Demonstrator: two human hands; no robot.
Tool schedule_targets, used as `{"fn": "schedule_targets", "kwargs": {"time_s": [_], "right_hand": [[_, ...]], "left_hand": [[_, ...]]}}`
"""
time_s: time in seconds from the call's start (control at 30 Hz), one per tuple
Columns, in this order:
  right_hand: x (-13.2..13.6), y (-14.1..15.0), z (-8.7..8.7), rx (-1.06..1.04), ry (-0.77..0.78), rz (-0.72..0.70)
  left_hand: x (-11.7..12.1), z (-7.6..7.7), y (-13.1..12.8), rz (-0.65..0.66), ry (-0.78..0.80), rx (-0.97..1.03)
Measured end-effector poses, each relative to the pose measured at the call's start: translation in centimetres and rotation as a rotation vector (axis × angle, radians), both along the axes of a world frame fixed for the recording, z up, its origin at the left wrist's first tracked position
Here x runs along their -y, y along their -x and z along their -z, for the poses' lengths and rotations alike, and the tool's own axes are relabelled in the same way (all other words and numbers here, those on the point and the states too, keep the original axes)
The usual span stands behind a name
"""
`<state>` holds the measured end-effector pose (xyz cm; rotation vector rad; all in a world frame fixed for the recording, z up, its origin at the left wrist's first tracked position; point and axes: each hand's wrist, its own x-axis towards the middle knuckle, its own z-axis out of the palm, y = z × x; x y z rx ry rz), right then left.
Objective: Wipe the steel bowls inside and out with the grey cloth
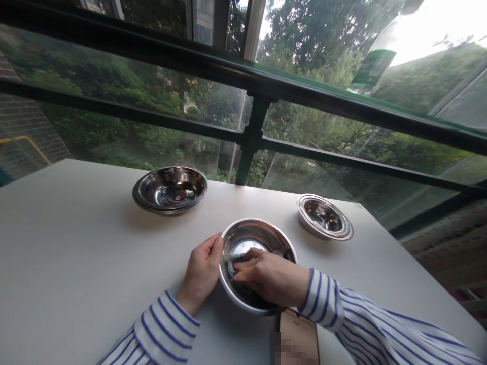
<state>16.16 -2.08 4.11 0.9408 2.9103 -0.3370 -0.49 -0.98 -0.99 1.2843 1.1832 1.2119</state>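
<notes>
A shiny metal bowl (279,238) is tilted toward me at the front middle of the table. My left hand (203,266) grips its left rim, thumb at the edge and fingers curled behind. Inside the bowl is my right hand (270,279), its fingers bent and pressing a grey-white cloth (231,266) against the inner wall. Most of the cloth is hidden under that hand, so its full shape cannot be made out.
On the white table (95,253), stacked metal basins (169,190) stand at the back left and smaller metal bowls (325,217) at the back right. A phone-like flat object (299,334) lies below the bowl. A bottle (373,68) stands on the green railing (304,104).
</notes>
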Motion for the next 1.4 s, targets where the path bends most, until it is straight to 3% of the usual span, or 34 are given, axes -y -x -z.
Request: {"fn": "schedule_targets", "kwargs": {"time_s": [0.2,0.37,0.57,0.73,0.9,1.07,1.23,1.4], "right_hand": [[-1.8,0.4,1.6,-0.085,-0.104,0.128],[-2.8,-0.6,2.0,-0.078,-0.157,0.261],[-1.4,0.7,1.1,-0.084,-0.102,0.079],[0.0,0.6,0.1,-0.076,-0.053,-0.046],[-0.6,0.8,0.6,-0.034,-0.131,-0.010],[-2.4,0.8,0.9,0.060,-0.209,0.139],[-3.2,-0.5,-0.2,0.184,-0.222,0.206],[-2.2,-2.1,-1.5,0.302,-0.169,0.172]], "left_hand": [[0.0,0.0,0.2,0.035,0.019,0.029],[0.0,0.0,0.1,0.017,0.014,0.038],[-0.2,0.3,0.1,-0.038,0.003,0.021],[-0.2,0.1,0.1,-0.006,0.016,0.057],[-0.1,-0.5,0.1,0.013,0.070,0.106],[0.0,-0.6,0.2,0.013,0.074,0.108],[0.0,-0.5,-0.1,-0.054,0.041,0.053],[0.0,-0.2,-0.4,-0.134,0.046,0.008]]}}
